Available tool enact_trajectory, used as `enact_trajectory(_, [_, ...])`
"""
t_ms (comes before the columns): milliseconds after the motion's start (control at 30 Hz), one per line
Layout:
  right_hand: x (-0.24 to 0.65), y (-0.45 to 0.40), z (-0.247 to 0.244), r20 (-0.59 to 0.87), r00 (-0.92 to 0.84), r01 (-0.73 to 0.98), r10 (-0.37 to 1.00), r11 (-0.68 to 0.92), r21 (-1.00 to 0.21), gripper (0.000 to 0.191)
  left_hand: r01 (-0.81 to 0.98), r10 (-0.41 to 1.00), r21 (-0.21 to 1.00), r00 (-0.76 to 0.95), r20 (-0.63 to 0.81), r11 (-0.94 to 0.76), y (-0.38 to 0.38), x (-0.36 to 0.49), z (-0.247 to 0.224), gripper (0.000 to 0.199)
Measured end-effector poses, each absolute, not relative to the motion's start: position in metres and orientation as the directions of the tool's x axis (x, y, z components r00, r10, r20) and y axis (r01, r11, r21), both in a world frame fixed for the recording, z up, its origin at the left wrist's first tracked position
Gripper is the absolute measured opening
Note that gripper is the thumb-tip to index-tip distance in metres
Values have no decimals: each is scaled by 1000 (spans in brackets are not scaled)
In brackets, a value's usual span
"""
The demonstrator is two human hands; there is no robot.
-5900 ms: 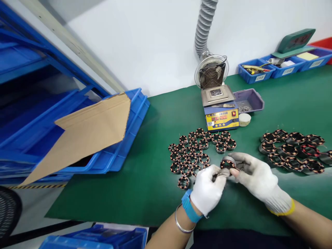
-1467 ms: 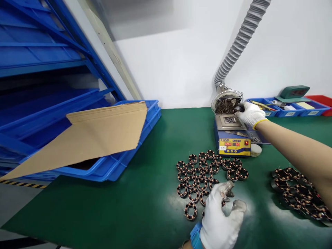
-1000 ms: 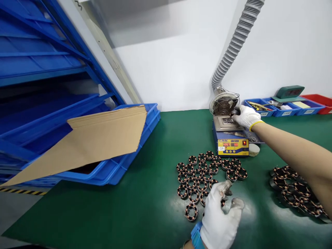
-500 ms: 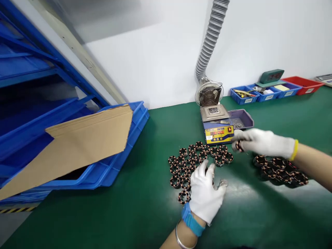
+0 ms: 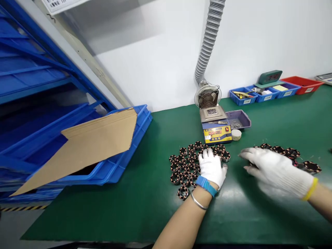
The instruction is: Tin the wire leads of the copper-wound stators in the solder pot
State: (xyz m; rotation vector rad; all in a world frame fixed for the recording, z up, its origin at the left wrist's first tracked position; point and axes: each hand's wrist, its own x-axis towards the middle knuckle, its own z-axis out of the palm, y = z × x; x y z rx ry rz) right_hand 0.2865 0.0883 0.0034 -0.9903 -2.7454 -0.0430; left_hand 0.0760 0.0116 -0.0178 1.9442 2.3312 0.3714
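Observation:
My left hand (image 5: 211,168), in a white glove, lies over the left group of ring-shaped motor stators with copper windings (image 5: 182,169). Its fingers stretch forward across the tops, thumb apart, and hide some of the rings. To the right, my gloved right hand (image 5: 275,169) hovers low at the second group of stators (image 5: 292,153), slightly smeared by motion. Its thumb and fingers are apart, and I make out nothing gripped between them. Some rings there are covered by the hand.
Behind the stators stands a yellow-blue soldering pot (image 5: 216,133) under a grey duct hose (image 5: 209,41). Beside it are a round white block (image 5: 236,135) and a purple tray (image 5: 242,119). Blue bins (image 5: 243,100) line the wall. Cardboard (image 5: 103,138) lies on blue crates (image 5: 141,119) at left.
My right hand has let go of the stator it carried and moved right and down to the second group. My left hand has shifted forward over the left group. The round white block now shows.

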Motion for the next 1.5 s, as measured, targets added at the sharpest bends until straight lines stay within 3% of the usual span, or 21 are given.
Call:
enact_trajectory(100, [269,48,-4,124,-605,707,786,603,-370,39,958,982,253,-164,97,135,8,74,-14,18])
enact_trajectory(167, [253,29,-13,-1,-505,655,863,382,-652,49,938,977,333,-154,149,97,-8,71,-12,17])
enact_trajectory(233, [236,19,-20,-135,-488,435,862,105,-894,61,894,977,444,-138,161,53,-27,67,-13,14])
enact_trajectory(300, [221,15,-26,-177,-568,129,804,-125,-984,59,871,975,489,-68,213,-46,-43,64,-15,13])
enact_trajectory(367, [209,14,-29,-175,-600,-64,781,-265,-962,54,844,933,522,-77,353,-128,-51,62,-19,19])
enact_trajectory(433, [202,11,-30,-199,-570,-147,797,-337,-930,55,767,885,625,-182,428,-145,-53,60,-23,39])
enact_trajectory(533, [196,6,-31,-230,-537,-192,812,-383,-904,56,633,906,772,-286,311,-65,-52,58,-27,65])
enact_trajectory(600, [194,3,-32,-236,-547,-192,803,-395,-899,52,625,932,780,-268,243,-24,-52,57,-31,56])
enact_trajectory(700, [192,0,-32,-264,-527,-138,808,-388,-911,47,645,944,760,-198,265,-78,-54,55,-38,54])
enact_trajectory(900, [199,-7,-41,-163,-399,159,903,-107,-981,41,638,913,728,-95,398,-251,-60,57,-39,63])
enact_trajectory(1067, [213,0,-46,78,-381,350,921,222,-910,42,638,960,766,-153,232,-83,-62,59,-33,73])
enact_trajectory(1133, [217,5,-46,126,-406,351,905,282,-893,40,639,969,769,-203,140,23,-62,58,-30,65])
enact_trajectory(1267, [219,11,-44,66,-383,376,921,221,-900,43,574,977,811,-214,15,114,-60,55,-20,15])
enact_trajectory(1400, [217,14,-40,-64,-342,328,937,55,-943,50,188,984,967,-93,-154,169,-58,54,-12,10])
enact_trajectory(1500, [215,17,-34,-151,-373,182,916,-87,-979,60,-66,971,970,-35,-235,233,-62,52,-8,10])
